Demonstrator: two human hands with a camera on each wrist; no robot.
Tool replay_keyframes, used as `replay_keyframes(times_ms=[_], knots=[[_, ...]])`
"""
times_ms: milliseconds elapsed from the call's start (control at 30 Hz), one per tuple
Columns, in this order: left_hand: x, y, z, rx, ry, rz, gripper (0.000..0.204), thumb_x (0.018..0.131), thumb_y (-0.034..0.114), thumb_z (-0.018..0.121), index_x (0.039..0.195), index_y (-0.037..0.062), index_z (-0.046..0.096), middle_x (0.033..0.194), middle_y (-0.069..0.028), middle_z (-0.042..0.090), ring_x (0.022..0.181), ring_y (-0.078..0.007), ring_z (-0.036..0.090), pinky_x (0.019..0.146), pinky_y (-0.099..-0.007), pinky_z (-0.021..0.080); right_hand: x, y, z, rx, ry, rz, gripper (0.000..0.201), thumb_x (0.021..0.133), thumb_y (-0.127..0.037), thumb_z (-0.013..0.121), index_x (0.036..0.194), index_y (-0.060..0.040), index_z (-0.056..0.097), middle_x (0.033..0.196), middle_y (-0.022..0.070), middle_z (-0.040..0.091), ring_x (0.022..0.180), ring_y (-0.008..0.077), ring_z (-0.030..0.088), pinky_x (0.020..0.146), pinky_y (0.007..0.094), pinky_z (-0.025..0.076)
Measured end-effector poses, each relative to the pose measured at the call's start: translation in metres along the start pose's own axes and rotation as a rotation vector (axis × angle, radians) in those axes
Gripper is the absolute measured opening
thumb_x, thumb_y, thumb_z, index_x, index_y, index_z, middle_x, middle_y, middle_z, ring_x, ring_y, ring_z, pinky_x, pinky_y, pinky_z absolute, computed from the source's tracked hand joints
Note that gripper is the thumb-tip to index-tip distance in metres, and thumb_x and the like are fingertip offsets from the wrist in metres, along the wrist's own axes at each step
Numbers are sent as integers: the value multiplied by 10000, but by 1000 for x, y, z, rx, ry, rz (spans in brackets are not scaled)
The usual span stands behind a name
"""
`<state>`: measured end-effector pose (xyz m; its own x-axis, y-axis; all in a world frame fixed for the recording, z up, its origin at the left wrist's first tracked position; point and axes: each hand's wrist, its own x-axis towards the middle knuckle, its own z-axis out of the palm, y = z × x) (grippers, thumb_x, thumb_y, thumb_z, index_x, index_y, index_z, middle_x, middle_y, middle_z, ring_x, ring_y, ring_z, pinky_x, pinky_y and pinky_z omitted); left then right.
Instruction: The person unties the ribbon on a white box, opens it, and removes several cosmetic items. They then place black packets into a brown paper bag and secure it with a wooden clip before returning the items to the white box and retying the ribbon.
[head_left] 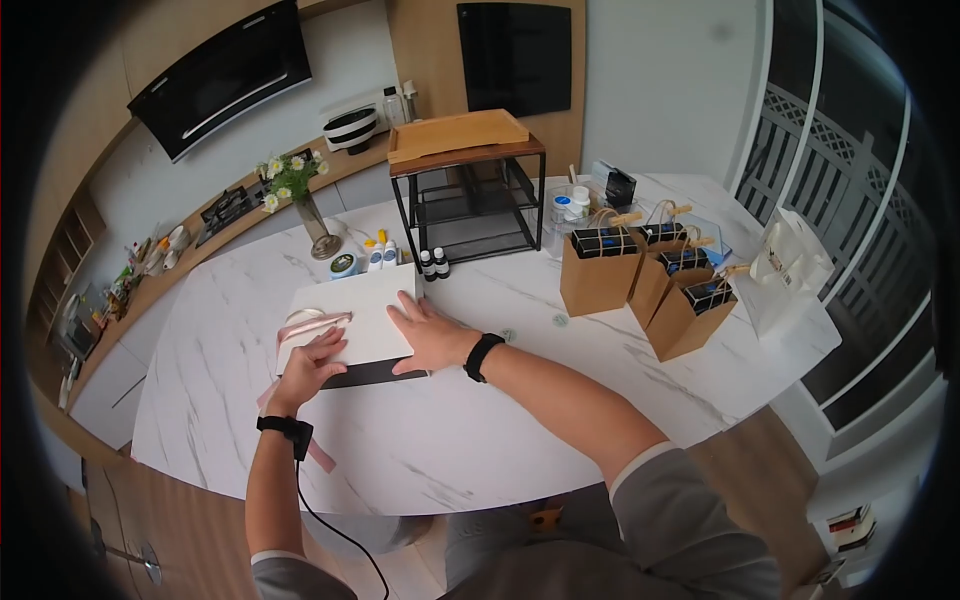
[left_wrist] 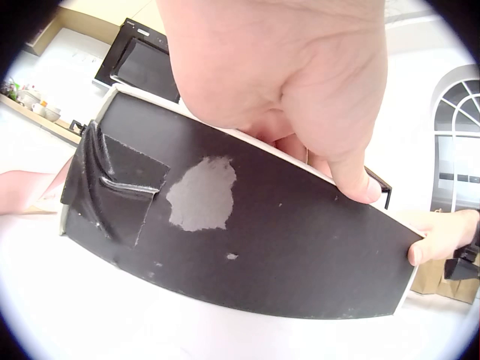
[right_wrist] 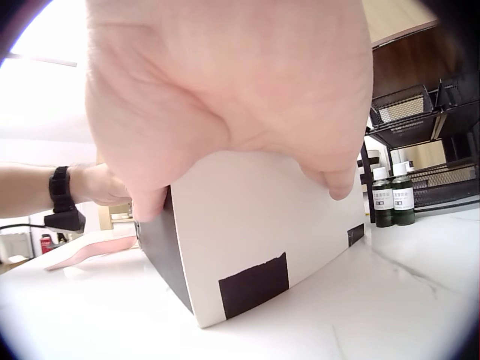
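A white box (head_left: 365,300) with a black front side (left_wrist: 285,240) lies on the marble-patterned table. Pink ribbon (head_left: 316,324) is bunched on its top left, and a strip hangs past the near left edge. My left hand (head_left: 312,370) rests on the top beside the ribbon, thumb at the front edge. On the right, my right hand (head_left: 435,335) lies spread over the top corner, thumb toward the black side. Black tape patches (right_wrist: 255,286) show on the white right side. Black tape and a grey worn patch (left_wrist: 204,193) mark the black side.
Behind the box stand two dark bottles (head_left: 435,264), small jars and a flower vase (head_left: 318,230). A black rack (head_left: 470,205) with a wooden tray is at the back. Brown paper bags (head_left: 600,275) and a white bag (head_left: 785,270) stand on the right.
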<state>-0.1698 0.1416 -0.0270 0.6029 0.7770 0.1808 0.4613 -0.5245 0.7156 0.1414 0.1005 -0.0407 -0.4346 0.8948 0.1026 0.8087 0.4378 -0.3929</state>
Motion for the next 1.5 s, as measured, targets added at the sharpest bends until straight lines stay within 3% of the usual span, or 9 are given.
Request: replay_keyframes(times_ms=[500, 867, 1100, 1167, 1200, 1300, 1367, 1400, 1500], knots=[[12, -20, -7, -20, 39, -7, 560, 827, 79, 881, 1349, -10, 696, 1532, -187, 586, 1520, -297, 448, 1242, -369, 359, 21, 6, 3, 21, 18, -16, 1168, 836, -534, 842, 1641, 30, 211, 1699, 349, 67, 1516, 637, 194, 1258, 567, 307], [15, -22, 0, -15, 123, -9, 668, 695, 52, 953, 1308, -46, 706, 1481, -168, 631, 1495, -284, 479, 1248, -370, 389, 20, 4, 11, 26, 72, 29, 1157, 834, -509, 842, 1663, -15, 203, 1720, 319, 99, 1542, 581, 223, 1265, 551, 294], [15, -30, 3, -5, 173, 40, 520, 757, 20, 904, 1238, -83, 733, 1467, -205, 637, 1440, -302, 545, 1203, -367, 427, -66, -8, 2, 7, 96, -14, 1014, 932, -358, 775, 1616, 101, 183, 1657, 418, 137, 1547, 530, 257, 1235, 569, 326], [15, -28, 2, 6, 194, 11, 424, 805, -53, 810, 1220, -93, 738, 1458, -206, 646, 1433, -296, 553, 1175, -368, 458, -92, -12, -26, 91, 406, -77, 968, 970, -313, 735, 1626, 100, 156, 1683, 371, 154, 1561, 526, 227, 1269, 535, 288], [16, -25, 3, -11, 208, 1, 356, 838, -89, 730, 1193, -94, 751, 1438, -204, 661, 1430, -290, 557, 1152, -359, 476, -101, -10, -40, 89, 408, -66, 968, 970, -313, 735, 1626, 100, 156, 1683, 371, 154, 1561, 526, 227, 1269, 535, 288], [17, -30, 3, -4, 233, -5, 322, 853, -79, 739, 1174, -91, 759, 1407, -205, 681, 1422, -290, 565, 1163, -358, 466, -120, 10, -82, 96, 808, -35, 890, 976, -250, 710, 1597, 137, 203, 1656, 373, 258, 1553, 468, 304, 1262, 434, 319], [20, -31, 9, 44, 280, 49, 230, 896, -43, 729, 1116, -85, 783, 1356, -200, 713, 1319, -262, 639, 1104, -338, 501, -127, 27, -94, 99, 990, 26, 712, 958, -252, 719, 1483, 128, 424, 1494, 356, 498, 1386, 462, 523, 1157, 462, 451], [24, -44, 9, 54, 312, 68, 221, 931, -1, 715, 1129, -82, 774, 1309, -191, 733, 1233, -238, 665, 1046, -329, 520, -136, 34, -95, 101, 990, 22, 712, 958, -252, 719, 1483, 128, 424, 1494, 356, 498, 1386, 462, 523, 1157, 462, 451], [24, -16, 16, 80, 373, -7, 239, 998, 87, 677, 1171, -62, 747, 1232, -163, 755, 1095, -209, 686, 959, -325, 534, -171, 55, -95, -47, 586, -4, 309, 968, -252, 691, 1083, 34, 678, 1044, 229, 710, 1010, 423, 692, 865, 503, 558]])
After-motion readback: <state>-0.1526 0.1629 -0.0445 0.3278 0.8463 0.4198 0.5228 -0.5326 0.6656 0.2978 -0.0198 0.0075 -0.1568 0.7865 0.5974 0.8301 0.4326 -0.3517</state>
